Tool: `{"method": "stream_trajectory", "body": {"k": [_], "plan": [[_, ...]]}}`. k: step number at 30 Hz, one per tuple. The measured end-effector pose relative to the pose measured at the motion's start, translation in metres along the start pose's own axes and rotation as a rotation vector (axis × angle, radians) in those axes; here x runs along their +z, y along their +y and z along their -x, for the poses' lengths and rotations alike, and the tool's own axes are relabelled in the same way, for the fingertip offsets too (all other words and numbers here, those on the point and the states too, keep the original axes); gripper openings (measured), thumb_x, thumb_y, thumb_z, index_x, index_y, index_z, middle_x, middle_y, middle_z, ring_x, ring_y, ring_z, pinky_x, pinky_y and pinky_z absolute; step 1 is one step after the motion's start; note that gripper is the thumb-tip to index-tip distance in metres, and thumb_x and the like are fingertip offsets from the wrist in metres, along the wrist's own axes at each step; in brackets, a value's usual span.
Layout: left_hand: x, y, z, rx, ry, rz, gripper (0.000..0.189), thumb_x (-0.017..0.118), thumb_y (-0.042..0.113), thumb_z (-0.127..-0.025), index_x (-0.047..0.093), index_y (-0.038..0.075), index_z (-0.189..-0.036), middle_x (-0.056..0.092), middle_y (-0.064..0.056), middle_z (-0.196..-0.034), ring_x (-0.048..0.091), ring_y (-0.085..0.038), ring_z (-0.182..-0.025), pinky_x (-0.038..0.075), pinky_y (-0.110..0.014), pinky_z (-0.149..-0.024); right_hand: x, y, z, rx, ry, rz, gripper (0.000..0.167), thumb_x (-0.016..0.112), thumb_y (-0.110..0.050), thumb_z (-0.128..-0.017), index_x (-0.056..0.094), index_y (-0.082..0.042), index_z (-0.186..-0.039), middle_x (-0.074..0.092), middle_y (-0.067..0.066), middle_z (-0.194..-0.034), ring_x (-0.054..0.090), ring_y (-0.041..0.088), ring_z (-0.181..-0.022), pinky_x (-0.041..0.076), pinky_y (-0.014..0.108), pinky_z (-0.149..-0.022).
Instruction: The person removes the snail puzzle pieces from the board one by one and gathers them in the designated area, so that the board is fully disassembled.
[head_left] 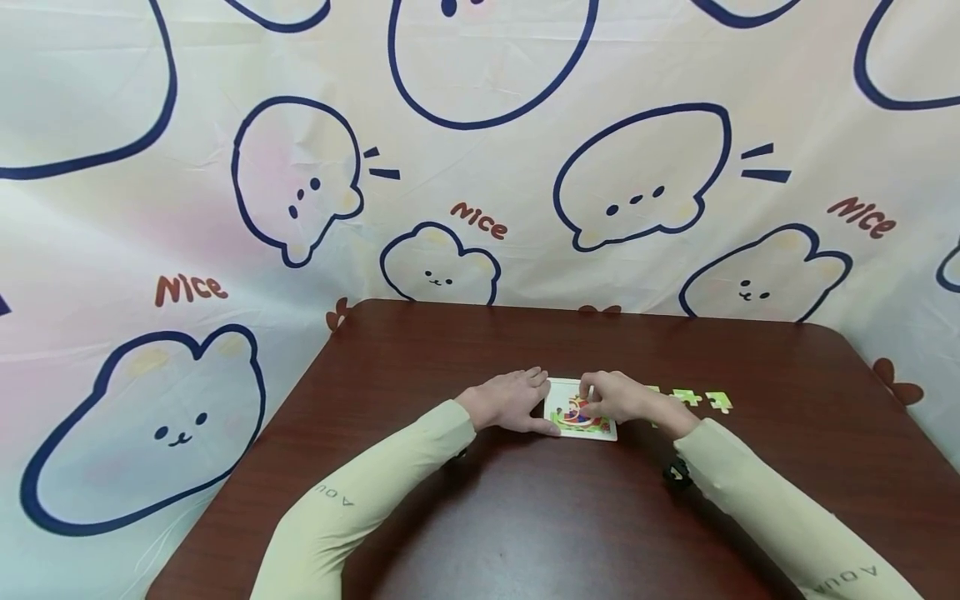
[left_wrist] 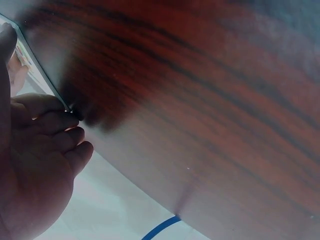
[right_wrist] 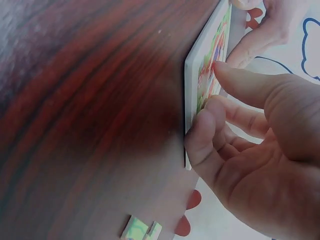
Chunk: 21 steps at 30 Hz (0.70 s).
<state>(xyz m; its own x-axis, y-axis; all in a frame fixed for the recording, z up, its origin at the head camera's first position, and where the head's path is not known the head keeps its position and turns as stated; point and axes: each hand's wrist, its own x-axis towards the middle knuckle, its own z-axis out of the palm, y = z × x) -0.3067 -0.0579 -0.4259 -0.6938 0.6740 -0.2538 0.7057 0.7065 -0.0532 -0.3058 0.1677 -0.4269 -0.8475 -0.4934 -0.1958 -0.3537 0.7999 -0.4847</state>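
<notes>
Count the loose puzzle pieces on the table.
2 show clearly, right of the right hand: a nearer piece and a farther piece. Green edges beside that hand suggest more, partly hidden.

You are facing a white-bordered puzzle board (head_left: pixel 561 393), its picture showing red, blue, yellow and green. To its right, puzzle pieces (head_left: pixel 718 402) are showing yellow-green and white. Beneath it, the tabletop (head_left: pixel 450 358) is showing dark-streaked reddish brown. Behind it, a pale cloth (head_left: pixel 525 167) is displaying navy cartoon outlines and red lettering. Your sleeves (head_left: pixel 390 467) are showing pale yellow with grey letters.
</notes>
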Motion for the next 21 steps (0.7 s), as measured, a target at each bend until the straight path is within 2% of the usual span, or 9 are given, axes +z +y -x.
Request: {"method": "stream_trajectory", "body": {"k": [6,21], "plan": [[0.0008,0.0004,-0.0006,-0.001,0.002,-0.01,0.098,0.04,0.079,-0.087,0.032,0.008,-0.154,0.027,-0.012,-0.162,0.023,-0.023,-0.152,0.025,-0.036,-0.122,0.0014,0.0007,-0.001,0.003,-0.005,-0.012,0.018,0.072,-0.019,-0.09,0.059,-0.01,-0.096,0.06,0.001,-0.074,0.052,0.012,-0.057,0.042,0.024,-0.049],[0.0008,0.0008,-0.0005,0.005,0.004,-0.017,0.098,0.041,0.079,-0.087,0.032,0.006,-0.153,0.027,-0.013,-0.162,0.023,-0.024,-0.151,0.025,-0.035,-0.122,0.0025,0.0003,-0.0022,0.033,-0.03,-0.032,0.02,0.071,-0.019,-0.091,0.056,-0.009,-0.099,0.06,0.003,-0.079,0.052,0.012,-0.055,0.041,0.023,-0.048]]}}
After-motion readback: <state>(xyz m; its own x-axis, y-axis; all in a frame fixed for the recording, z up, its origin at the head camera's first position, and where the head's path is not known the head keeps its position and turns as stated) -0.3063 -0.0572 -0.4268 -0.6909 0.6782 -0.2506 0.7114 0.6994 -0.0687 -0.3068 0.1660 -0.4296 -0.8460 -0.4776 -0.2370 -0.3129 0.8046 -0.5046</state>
